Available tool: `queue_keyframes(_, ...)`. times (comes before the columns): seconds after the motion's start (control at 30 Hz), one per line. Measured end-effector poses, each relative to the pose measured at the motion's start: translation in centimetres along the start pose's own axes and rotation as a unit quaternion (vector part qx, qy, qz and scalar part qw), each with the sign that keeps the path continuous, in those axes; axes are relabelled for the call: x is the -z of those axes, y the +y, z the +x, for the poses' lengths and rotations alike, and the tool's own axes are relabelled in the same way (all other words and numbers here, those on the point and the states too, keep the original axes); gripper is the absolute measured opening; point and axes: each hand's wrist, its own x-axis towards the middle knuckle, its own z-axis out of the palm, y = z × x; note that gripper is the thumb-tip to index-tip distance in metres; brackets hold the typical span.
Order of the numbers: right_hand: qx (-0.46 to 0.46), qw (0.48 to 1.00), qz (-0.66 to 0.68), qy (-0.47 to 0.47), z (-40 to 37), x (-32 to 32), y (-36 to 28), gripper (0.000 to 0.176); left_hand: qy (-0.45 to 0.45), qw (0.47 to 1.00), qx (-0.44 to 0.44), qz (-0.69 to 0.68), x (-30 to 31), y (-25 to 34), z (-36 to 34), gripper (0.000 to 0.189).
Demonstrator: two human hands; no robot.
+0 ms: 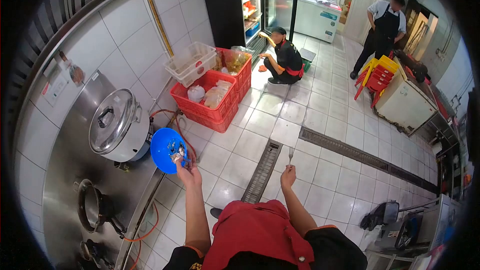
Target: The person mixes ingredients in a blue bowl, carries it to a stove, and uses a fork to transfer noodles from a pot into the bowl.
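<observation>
My left hand [188, 174] is closed on the near rim of a blue plastic bowl [162, 152], held out over the edge of the steel counter. Dark and whitish scraps [176, 151] lie inside the bowl; what they are I cannot make out. Out to the right, my right hand [288, 177] is wrapped round the handle of a metal fork [291, 156], its tines pointing up and away from me. The fork and the bowl are well apart.
A large lidded pot [117, 125] and a gas burner [91, 205] are on the counter [60, 180] at left. Red crates [205, 112] with bags stand ahead. One person [287, 57] squats by an open fridge; another [385, 30] stands at right. Drain grates [262, 170] cross the tiled floor.
</observation>
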Motion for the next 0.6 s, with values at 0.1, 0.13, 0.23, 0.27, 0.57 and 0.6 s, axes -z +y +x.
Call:
queue_keyframes(0.1,0.106,0.990,-0.085,0.026,1.2,0.7,-3.0,0.023,-0.012,1.000,0.014,0.005,-0.1,-0.1,-0.4,0.043)
queue_keyframes(0.13,0.138,0.985,-0.099,-0.031,1.8,0.9,-4.2,0.025,-0.017,1.000,0.022,-0.002,-0.2,-0.2,-0.4,0.045)
queue_keyframes(0.23,0.197,0.967,-0.114,-0.111,4.3,1.5,-7.2,0.028,-0.031,0.998,0.046,-0.005,-0.2,-0.4,-0.5,0.046)
queue_keyframes(0.27,0.226,0.957,-0.114,-0.140,5.2,1.8,-8.2,0.030,-0.035,0.998,0.051,-0.004,-0.2,-0.5,-0.7,0.046)
queue_keyframes(0.57,0.260,0.839,-0.455,-0.147,15.0,4.4,-17.7,0.025,-0.033,0.998,0.056,-0.001,-0.3,-1.0,-0.8,0.046)
queue_keyframes(0.6,0.302,0.809,-0.466,-0.194,15.2,2.8,-19.1,0.025,-0.038,0.998,0.059,0.000,-0.4,-1.1,-0.8,0.046)
